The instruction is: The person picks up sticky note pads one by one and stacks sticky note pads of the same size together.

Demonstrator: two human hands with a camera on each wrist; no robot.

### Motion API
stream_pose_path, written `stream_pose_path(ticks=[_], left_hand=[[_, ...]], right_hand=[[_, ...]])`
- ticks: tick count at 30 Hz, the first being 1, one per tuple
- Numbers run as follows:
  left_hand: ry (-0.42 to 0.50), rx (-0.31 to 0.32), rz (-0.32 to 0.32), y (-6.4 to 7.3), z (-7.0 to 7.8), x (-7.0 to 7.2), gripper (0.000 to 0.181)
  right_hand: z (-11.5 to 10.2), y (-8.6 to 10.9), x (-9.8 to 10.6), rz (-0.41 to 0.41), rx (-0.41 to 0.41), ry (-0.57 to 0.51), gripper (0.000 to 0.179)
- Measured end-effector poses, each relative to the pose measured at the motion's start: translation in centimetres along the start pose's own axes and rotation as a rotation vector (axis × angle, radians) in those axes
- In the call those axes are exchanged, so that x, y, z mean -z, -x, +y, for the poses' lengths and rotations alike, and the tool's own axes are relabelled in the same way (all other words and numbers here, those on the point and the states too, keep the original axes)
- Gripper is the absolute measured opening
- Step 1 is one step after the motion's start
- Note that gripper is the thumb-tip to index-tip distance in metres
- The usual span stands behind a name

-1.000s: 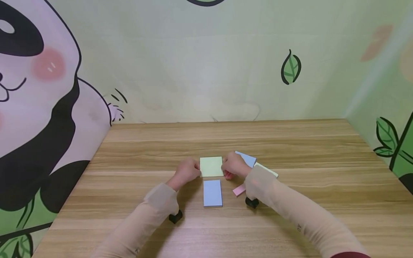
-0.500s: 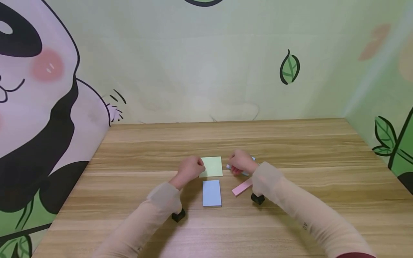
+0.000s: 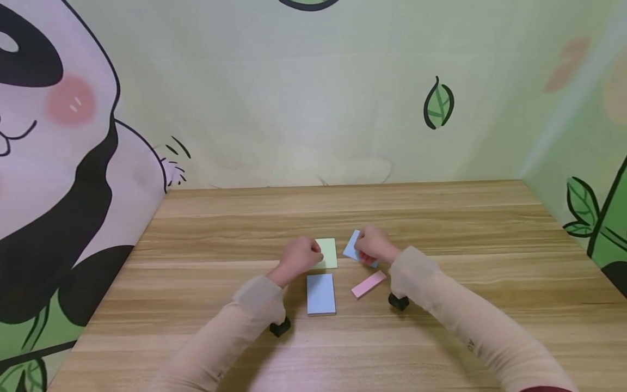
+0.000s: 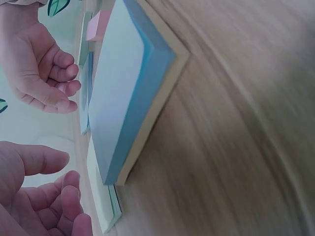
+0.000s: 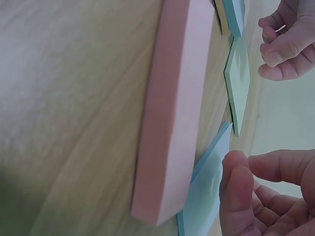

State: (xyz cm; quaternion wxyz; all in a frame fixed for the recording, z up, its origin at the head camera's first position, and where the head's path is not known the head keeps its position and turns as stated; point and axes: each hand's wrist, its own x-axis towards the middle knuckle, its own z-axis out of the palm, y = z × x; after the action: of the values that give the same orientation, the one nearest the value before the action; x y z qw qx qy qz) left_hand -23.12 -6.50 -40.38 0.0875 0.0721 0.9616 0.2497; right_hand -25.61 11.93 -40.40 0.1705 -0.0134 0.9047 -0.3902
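Wood-grain counter (image 3: 220, 218) runs back to a pale green wall (image 3: 294, 109), which meets its back edge. A printed panda (image 3: 34, 190) rises beyond the left edge; a printed leaf (image 3: 439, 106) shows above the back edge, toward the back-right corner. Midway between the side edges, the left hand (image 3: 300, 253) is at the green pad (image 3: 329, 255), hiding its left part from the head camera, fingers loosely bent and thumb apart from forefinger. Toward the right edge, the slanted blue pad (image 3: 351, 247) lies partly behind the right hand (image 3: 374, 245), whose fingers curl loosely, thumb close to forefinger. Whether either hand touches its pad, I cannot tell. Farther from the back edge, the upright-set blue pad (image 3: 320, 294) lies flat above a tan layer (image 4: 153, 118), with the pink strip (image 3: 369, 284) diagonally to its right.
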Motion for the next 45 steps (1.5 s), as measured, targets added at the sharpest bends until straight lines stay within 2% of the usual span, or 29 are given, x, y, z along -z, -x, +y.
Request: stream_pose_path(ticks=[8,15,25,30,45], left_hand=[[-0.016,-0.023,-0.021,-0.1,1.1,-0.4,0.018],[-0.019,-0.03,-0.044,-0.5,1.5,-0.9,0.02],[0.003,-0.107,-0.082,-0.7,2.0,-1.5,0.019],[-0.006,-0.146,-0.073,-0.6,2.3,-1.5,0.02],[-0.01,-0.134,-0.1,-1.1,2.9,-1.9,0.012]], right_hand=[[0.4,0.0,0.8,0.011,-0.009,0.05,0.01],[0.9,0.2,1.2,0.017,0.021,0.067,0.01],[1.3,0.6,1.4,0.034,0.004,0.134,0.012],[1.3,0.7,1.6,0.056,0.01,0.19,0.015],[1.6,0.8,2.3,0.046,0.012,0.262,0.019]])
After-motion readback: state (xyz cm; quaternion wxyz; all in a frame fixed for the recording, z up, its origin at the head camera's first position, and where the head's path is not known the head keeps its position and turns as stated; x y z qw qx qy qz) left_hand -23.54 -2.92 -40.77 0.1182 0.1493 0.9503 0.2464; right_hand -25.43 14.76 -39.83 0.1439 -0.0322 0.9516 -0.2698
